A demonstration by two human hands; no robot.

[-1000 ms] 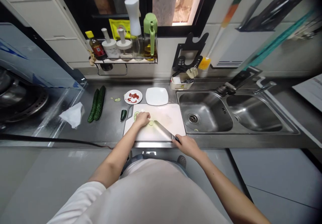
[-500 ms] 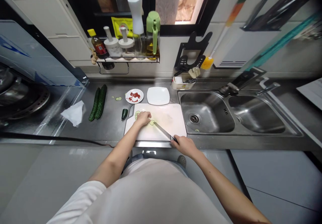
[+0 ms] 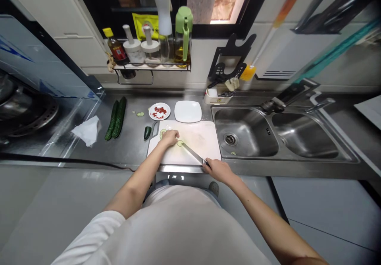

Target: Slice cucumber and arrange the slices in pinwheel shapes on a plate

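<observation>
My right hand [image 3: 219,169] is wrapped round the black handle of a kitchen knife [image 3: 193,153]. The blade lies slanted low over a white cutting board [image 3: 205,138], its tip touching or just above a thin round cucumber slice [image 3: 180,143]. My left hand [image 3: 170,138] rests over the board left of that slice, its fingers curled together; what they hold, if anything, is hidden. More cucumber slices [image 3: 162,132] lie partly behind this hand, near the board's grey handle. A short cucumber end piece [image 3: 147,132] sits on the counter just left of the board.
Behind the board stand a small plate of chopped red pieces [image 3: 154,115] and a white square plate [image 3: 188,111]. Two whole cucumbers [image 3: 116,118] and a crumpled white paper [image 3: 88,131] lie left. At right is a double sink [image 3: 247,138]; a rack [image 3: 151,67] holds bottles above.
The head view has shifted slightly, so the bottles and rack sit a little differently in the picture. Both hands, the knife and the slice hold nearly the same places on the board.
</observation>
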